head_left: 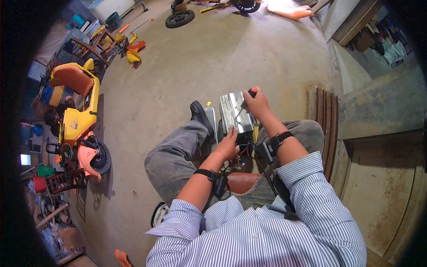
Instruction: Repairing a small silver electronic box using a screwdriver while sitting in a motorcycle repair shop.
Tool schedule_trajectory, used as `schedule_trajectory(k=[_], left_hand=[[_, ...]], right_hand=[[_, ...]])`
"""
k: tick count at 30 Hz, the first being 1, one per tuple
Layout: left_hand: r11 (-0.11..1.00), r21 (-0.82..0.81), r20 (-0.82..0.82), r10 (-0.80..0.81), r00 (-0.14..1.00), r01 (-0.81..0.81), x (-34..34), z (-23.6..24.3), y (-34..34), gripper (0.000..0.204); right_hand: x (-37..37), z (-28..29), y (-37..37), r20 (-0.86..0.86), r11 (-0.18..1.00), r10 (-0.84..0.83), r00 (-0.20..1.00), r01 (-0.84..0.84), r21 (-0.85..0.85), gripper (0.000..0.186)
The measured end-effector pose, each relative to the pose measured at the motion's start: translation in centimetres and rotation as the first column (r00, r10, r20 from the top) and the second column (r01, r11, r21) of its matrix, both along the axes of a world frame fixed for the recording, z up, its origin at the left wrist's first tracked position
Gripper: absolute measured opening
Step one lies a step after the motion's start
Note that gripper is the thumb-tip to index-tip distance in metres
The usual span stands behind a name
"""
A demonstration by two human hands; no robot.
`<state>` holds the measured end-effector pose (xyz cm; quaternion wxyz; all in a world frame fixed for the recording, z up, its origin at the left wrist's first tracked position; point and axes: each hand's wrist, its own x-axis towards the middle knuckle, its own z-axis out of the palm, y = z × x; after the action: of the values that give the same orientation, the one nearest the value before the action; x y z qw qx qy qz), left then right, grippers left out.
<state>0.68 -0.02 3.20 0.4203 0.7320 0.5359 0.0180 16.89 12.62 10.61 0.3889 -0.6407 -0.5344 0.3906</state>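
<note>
A silver finned metal box (230, 108) with a dark lower end stands between my legs, its ribbed face upward. My right hand (259, 106) is closed around the black-and-red handle of a screwdriver (253, 91) at the box's right side. Its thin shaft slants down and left across the fins toward my left fingertips; where the tip sits is too small to tell. My left hand (227, 147) lies at the box's near end, fingers stretched onto the ribbed face. Coloured wires (243, 148) show beneath the box, partly hidden by my hands.
Another finned metal piece (212, 122) lies beside my shoe (201, 116). A yellow-and-orange scooter (78, 118) stands on the left. Wooden slats (327, 127) lie along the right wall. Farther off are a loose wheel (180, 18) and orange and yellow body parts (134, 50).
</note>
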Motion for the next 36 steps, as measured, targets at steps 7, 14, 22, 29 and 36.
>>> schedule_trajectory(k=[7, 14, 22, 29, 36], left_hand=[[0.989, 0.147, 0.066, 0.01, 0.998, -0.019, -0.6, -2.2, -0.5, 0.081], [0.987, 0.134, 0.18, 0.066, 0.981, -0.091, -0.6, -2.6, -0.4, 0.07], [0.991, 0.065, 0.149, 0.106, 0.983, -0.116, -0.1, -2.0, -0.4, 0.058], [0.984, 0.12, 0.201, 0.107, 0.974, -0.133, -0.3, -3.1, -0.3, 0.053], [0.969, 0.238, 0.079, 0.052, 0.996, -0.07, -0.7, -3.5, -0.2, 0.076]], right_hand=[[-4.0, 3.2, -1.7, 0.258, 0.974, 0.202, 0.945, -0.222, 0.048, 0.036], [-7.9, 3.7, -3.2, 0.483, 0.948, 0.244, 0.841, -0.313, 0.065, 0.037], [-9.3, 3.0, -3.7, 0.486, 0.929, 0.254, 0.836, -0.35, 0.117, 0.036], [-10.2, 2.9, -3.8, 0.517, 0.92, 0.275, 0.811, -0.378, 0.104, 0.038], [-8.4, 3.9, -3.0, 0.435, 0.95, 0.266, 0.86, -0.31, 0.03, 0.038]])
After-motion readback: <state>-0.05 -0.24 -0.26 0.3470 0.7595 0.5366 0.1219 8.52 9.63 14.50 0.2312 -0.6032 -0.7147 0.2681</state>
